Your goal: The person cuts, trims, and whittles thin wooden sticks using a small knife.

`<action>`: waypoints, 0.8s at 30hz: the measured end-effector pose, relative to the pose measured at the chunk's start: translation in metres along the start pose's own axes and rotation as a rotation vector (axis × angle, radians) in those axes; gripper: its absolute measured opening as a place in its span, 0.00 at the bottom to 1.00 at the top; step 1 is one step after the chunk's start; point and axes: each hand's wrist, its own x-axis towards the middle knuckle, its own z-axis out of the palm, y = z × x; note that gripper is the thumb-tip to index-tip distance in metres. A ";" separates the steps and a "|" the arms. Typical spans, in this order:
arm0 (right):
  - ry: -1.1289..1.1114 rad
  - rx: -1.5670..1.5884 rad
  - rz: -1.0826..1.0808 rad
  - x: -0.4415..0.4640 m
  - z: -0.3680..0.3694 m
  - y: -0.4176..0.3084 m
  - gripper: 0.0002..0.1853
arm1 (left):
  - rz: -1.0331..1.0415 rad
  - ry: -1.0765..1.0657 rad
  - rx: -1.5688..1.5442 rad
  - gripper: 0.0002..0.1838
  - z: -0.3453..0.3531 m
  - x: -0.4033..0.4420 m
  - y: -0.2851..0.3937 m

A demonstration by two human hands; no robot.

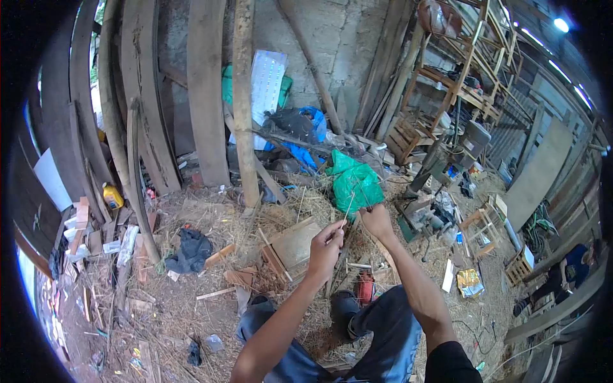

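Note:
My left hand (325,251) is closed, its fingers pinching a thin light-coloured stick (349,208) that points up and away from me. Just to the right and a little farther out, my right hand (377,223) is also closed, knuckles up. Something thin and dark seems to show at its fingertips, too small to name. Beyond both hands lies a crumpled green plastic bag (355,183) on the straw-covered ground. A wooden board with a frame (292,247) rests on the ground left of my left hand. Under my forearms is a red object (365,288), partly hidden.
A wooden post (243,102) stands ahead on the left. A black plastic bag (190,250) and a yellow bottle (112,195) lie at left. On the right are a small wooden frame (479,231), gold foil packaging (470,283) and another person (575,268) by the wall.

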 end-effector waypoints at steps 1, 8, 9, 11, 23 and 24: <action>-0.020 0.019 -0.052 0.000 -0.006 -0.004 0.15 | 0.007 -0.009 0.006 0.15 0.000 0.002 0.002; 0.005 -0.357 -0.344 -0.021 -0.033 -0.020 0.12 | 0.091 -0.051 0.140 0.15 0.012 0.008 -0.002; 0.039 -0.309 -0.341 -0.016 -0.031 -0.017 0.12 | 0.138 -0.044 0.194 0.15 0.013 0.008 -0.001; 0.092 -0.286 -0.290 -0.006 -0.028 -0.008 0.11 | 0.181 -0.029 0.259 0.15 0.014 0.007 0.000; -0.028 -0.105 -0.337 0.020 -0.013 0.042 0.09 | -0.196 -0.091 0.114 0.15 0.030 0.019 -0.005; -0.013 -0.144 -0.317 0.024 -0.011 0.045 0.09 | -0.186 -0.085 0.133 0.15 0.030 0.020 -0.005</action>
